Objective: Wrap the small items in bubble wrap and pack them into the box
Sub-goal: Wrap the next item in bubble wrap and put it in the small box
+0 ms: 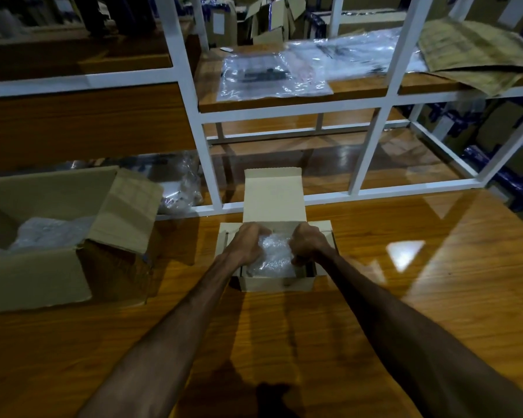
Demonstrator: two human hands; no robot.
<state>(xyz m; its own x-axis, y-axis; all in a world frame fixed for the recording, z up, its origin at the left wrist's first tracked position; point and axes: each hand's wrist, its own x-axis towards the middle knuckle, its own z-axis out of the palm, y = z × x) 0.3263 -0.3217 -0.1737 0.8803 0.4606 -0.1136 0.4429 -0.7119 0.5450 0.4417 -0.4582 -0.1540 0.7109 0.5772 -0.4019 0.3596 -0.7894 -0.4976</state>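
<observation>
A small cardboard box (274,283) stands open on the wooden table, its lid flap (274,196) raised at the far side. Inside lies a bundle of bubble wrap (274,255). My left hand (247,241) grips the bundle's left side with curled fingers. On the bundle's right side, my right hand (309,242) also holds it with fingers curled down into the box. Whatever the wrap encloses is hidden.
A large open carton (43,276) with bubble wrap inside sits at the left. A white metal shelf frame (207,164) rises behind the small box, with plastic bags (272,75) and brown paper (477,52) on its upper shelf. Bare glossy tabletop (420,282) lies to the right.
</observation>
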